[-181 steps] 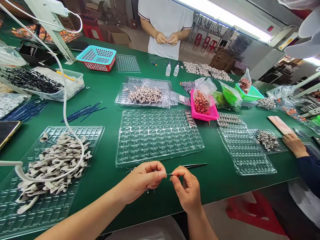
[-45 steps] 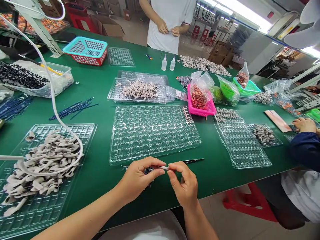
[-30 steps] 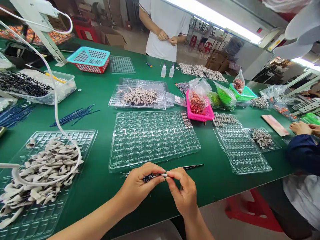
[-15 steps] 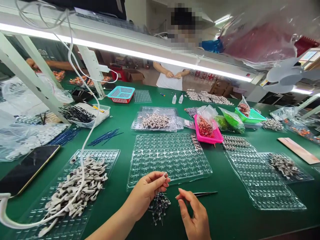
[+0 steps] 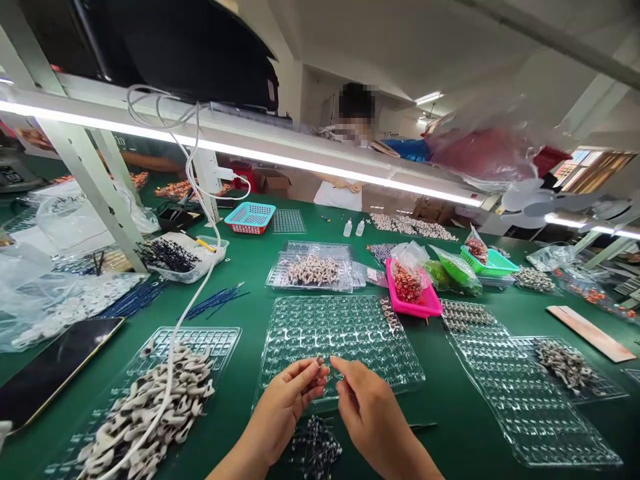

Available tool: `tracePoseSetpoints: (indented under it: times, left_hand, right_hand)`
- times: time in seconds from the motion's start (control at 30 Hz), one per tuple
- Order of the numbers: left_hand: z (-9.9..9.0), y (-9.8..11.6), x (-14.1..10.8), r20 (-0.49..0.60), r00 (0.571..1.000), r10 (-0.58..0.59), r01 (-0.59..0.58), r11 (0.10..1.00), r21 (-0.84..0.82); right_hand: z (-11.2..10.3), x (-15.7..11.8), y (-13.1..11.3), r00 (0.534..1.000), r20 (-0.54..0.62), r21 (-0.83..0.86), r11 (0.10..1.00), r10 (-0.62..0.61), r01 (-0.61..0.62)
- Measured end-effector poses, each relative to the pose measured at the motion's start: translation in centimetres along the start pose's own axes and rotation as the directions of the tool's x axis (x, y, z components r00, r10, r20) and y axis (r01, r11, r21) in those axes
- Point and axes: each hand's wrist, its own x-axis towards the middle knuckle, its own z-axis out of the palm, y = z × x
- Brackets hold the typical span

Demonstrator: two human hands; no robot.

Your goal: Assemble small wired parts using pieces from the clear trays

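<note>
My left hand (image 5: 286, 403) is closed in a pinch on a small greyish piece (image 5: 320, 361), mostly hidden by the fingertips. Close beside it is my right hand (image 5: 371, 407), index finger stretched toward the piece and thumb apart below; nothing shows between them. Both hands are over the near edge of a clear moulded tray (image 5: 320, 327), which carries a few small beige-grey parts (image 5: 389, 313) at its far right corner. Below the hands lies a pile of dark thin pins with pale heads (image 5: 316, 448). Dark tweezers (image 5: 423, 425) lie partly behind my right wrist.
Left, a tray heaped with grey-white curved pieces (image 5: 155, 400) has a white cable (image 5: 173, 347) crossing it, beside a phone (image 5: 55, 373). A pink basket (image 5: 415, 307) and another clear tray (image 5: 520, 393) are at right. A light bar (image 5: 280, 160) spans the bench; a person stands beyond.
My right hand has moved up and left, close to the left fingertips, and turned its back upward. The left hand keeps its pinch. The view has tilted upward.
</note>
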Motion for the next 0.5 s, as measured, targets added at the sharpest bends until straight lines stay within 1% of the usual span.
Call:
tracePoseSetpoints:
  times: [0.03, 0.07, 0.17, 0.23, 0.33, 0.43, 0.5]
  left_hand:
    - [-0.2, -0.1, 0.2, -0.016, 1.000, 0.001, -0.001, 1.000, -0.015]
    - [-0.3, -0.3, 0.4, -0.033, 0.999, 0.001, -0.002, 1.000, -0.028]
    - [-0.6, -0.5, 0.9, -0.075, 0.997, 0.019, -0.022, 0.999, -0.050]
    - [-0.7, -0.6, 1.0, -0.091, 0.996, 0.028, -0.033, 0.998, -0.057]
    - [-0.5, -0.5, 0.7, -0.084, 0.996, 0.030, -0.035, 0.998, -0.056]
    - [-0.3, -0.3, 0.4, -0.053, 0.998, 0.038, -0.041, 0.998, -0.049]
    - [-0.3, -0.2, 0.3, -0.044, 0.998, 0.035, -0.037, 0.998, -0.046]
  right_hand:
    - [0.4, 0.4, 0.1, 1.000, 0.010, -0.007, 1.000, -0.005, 0.005]
    - [1.0, 0.6, 0.3, 1.000, -0.005, -0.010, 1.000, -0.016, 0.016]
    - [2.5, 0.5, 1.1, 0.993, -0.117, -0.012, 0.999, -0.034, 0.032]
    - [3.2, 0.1, 1.6, 0.990, -0.139, -0.020, 0.999, -0.033, 0.031]
    - [3.3, -0.3, 1.7, 0.994, -0.106, -0.019, 1.000, -0.022, 0.020]
    - [3.1, -0.2, 1.4, 0.997, -0.071, 0.029, 0.999, 0.035, -0.033]
    - [3.1, -0.1, 1.3, 0.998, -0.031, 0.070, 0.996, 0.049, -0.047]
